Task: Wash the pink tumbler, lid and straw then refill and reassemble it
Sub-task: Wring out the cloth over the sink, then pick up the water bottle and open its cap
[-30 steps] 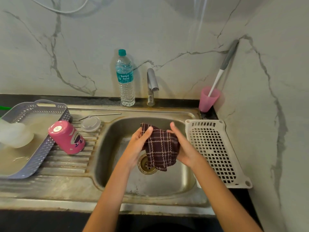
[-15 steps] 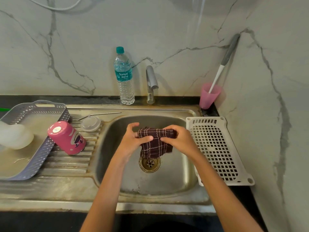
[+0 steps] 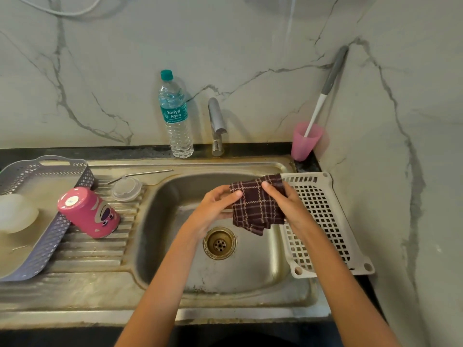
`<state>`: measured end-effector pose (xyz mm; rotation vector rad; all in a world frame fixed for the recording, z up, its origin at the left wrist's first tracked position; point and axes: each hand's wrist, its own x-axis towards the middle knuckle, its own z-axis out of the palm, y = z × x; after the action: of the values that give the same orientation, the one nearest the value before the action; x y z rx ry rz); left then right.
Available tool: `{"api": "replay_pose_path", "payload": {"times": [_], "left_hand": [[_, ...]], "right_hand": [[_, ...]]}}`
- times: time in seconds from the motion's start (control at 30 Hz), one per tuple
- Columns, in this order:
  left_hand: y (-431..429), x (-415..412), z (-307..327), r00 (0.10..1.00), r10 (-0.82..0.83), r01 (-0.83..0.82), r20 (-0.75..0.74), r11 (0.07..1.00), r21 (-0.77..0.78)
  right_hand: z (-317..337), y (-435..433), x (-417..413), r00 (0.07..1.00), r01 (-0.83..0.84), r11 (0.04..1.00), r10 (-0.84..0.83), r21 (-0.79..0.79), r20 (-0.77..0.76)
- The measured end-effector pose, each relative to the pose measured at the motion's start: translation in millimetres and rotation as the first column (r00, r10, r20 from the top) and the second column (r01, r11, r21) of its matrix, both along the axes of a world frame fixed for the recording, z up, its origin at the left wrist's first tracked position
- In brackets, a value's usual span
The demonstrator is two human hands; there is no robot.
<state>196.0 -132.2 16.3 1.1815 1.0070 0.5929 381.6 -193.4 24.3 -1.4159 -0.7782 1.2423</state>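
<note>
Your left hand (image 3: 213, 209) and right hand (image 3: 288, 206) both grasp the dark checked cloth (image 3: 255, 206) over the sink basin (image 3: 160, 221). Each thumb is pressed on top and the fingers are tucked behind it (the cloth hangs folded, its lower corner just above the drain (image 3: 219, 243)). The pink tumbler (image 3: 90, 212) stands mouth-down and tilted on the ribbed drainboard (image 3: 100, 251), leaning against the grey basket (image 3: 50, 244). Its clear lid (image 3: 126, 189) lies just behind it, and the metal straw (image 3: 142, 174) lies beside the lid, toward the wall. The capped water bottle (image 3: 175, 116) stands by the tap (image 3: 216, 121). A white perforated tray (image 3: 325, 221) sits at the basin's right edge.
</note>
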Motion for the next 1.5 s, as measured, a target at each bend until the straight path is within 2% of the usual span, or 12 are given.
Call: {"api": "replay_pose_path", "payload": {"times": [0.13, 0.2, 0.3, 0.4, 0.5, 0.6, 0.73, 0.8, 0.93, 1.03, 1.23, 1.5], "left_hand": [[6.6, 54.4, 0.1, 0.997, 0.082, -0.082, -0.001, 0.997, 0.005], [9.7, 81.8, -0.8, 0.994, 0.104, -0.104, 0.019, 0.995, -0.008], [16.8, 120.1, -10.7, 1.0, -0.016, 0.016, -0.01, 1.0, 0.023], [19.9, 147.5, -23.5, 0.98, -0.128, 0.155, -0.154, 0.972, 0.178], [15.9, 163.8, -36.3, 0.899, -0.115, 0.31, -0.423, 0.849, 0.428], [10.8, 171.1, -50.3, 0.792, -0.011, 0.45, -0.61, 0.687, 0.571], [10.4, 172.1, -60.5, 0.638, 0.062, 0.634, -0.767, 0.523, 0.57], [11.0, 170.1, -60.2, 0.624, 0.083, 0.657, -0.777, 0.481, 0.58], [6.7, 148.3, -54.1, 0.832, 0.056, 0.44, -0.552, 0.538, 0.719], [1.5, 107.1, -54.3, 0.904, 0.151, 0.229, -0.399, 0.617, 0.753], [-8.2, -7.5, -75.9, 0.849, 0.385, -0.105, -0.362, 0.795, 0.597], [-21.7, -110.3, -74.8, 0.707, 0.649, -0.466, -0.281, 0.726, 0.505]], "right_hand": [[-1.4, -2.7, 42.1, 0.982, 0.189, 0.982, -0.189, -0.016, -0.014], [-7.4, -3.1, 64.4, 0.971, 0.228, 0.974, -0.227, -0.009, 0.077], [-19.9, 1.2, 93.7, 0.898, 0.321, 0.947, -0.302, -0.008, 0.319], [-31.9, 6.6, 112.3, 0.849, 0.349, 0.937, -0.307, -0.021, 0.43], [-42.5, 11.9, 117.1, 0.79, 0.327, 0.943, -0.241, -0.055, 0.564], [-51.0, 14.0, 111.5, 0.613, 0.359, 0.931, -0.174, -0.075, 0.77], [-63.3, 6.8, 100.5, 0.398, 0.328, 0.944, -0.162, 0.025, 0.903], [-67.3, 6.0, 100.2, 0.306, 0.305, 0.952, -0.103, 0.006, 0.946], [-59.8, 10.4, 96.9, 0.258, 0.312, 0.95, -0.066, -0.018, 0.964], [-43.6, 16.3, 78.9, 0.266, 0.292, 0.954, -0.151, 0.07, 0.952], [-30.2, 37.1, -1.3, 0.402, -0.019, 0.986, -0.145, 0.166, 0.904], [-39.0, 89.2, -108.5, 0.478, -0.371, 0.929, 0.187, 0.004, 0.858]]}}
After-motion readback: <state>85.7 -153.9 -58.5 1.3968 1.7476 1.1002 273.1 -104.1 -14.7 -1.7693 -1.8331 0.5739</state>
